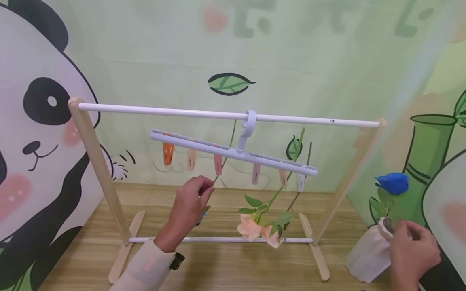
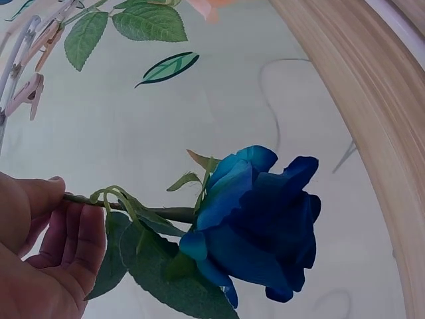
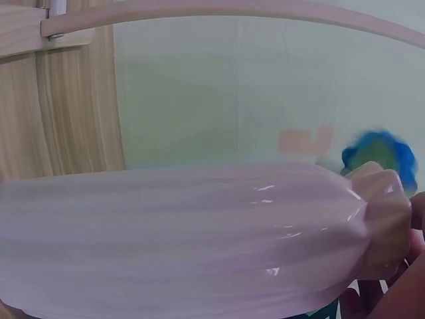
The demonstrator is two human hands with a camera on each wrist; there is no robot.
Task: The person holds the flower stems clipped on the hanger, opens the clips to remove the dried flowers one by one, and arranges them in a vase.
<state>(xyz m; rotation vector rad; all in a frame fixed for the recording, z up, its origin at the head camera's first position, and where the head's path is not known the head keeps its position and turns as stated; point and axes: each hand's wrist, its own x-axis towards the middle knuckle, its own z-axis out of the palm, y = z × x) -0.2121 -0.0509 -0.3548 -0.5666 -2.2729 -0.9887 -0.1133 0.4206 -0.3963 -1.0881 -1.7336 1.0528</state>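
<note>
My left hand [image 1: 193,200] pinches the green stem of a blue rose [image 2: 259,226] between thumb and fingers. That rose hangs head down, and its stem runs up beside a pink clip [image 1: 218,165] on the lilac clip hanger [image 1: 225,151]. In the head view the hand hides most of the bloom. On the right, my right hand [image 1: 415,252] grips the ruffled rim of a white fluted vase [image 1: 367,254], its fingers partly hidden behind the neck in the right wrist view. A second blue rose [image 1: 393,184] stands upright in the vase.
The hanger hooks over the white top bar [image 1: 164,111] of a wooden rack, tilting down to the right. Peach roses [image 1: 249,227] hang head down from its right-hand clips. An orange clip [image 1: 168,154] is at its left end. A printed panda backdrop stands behind.
</note>
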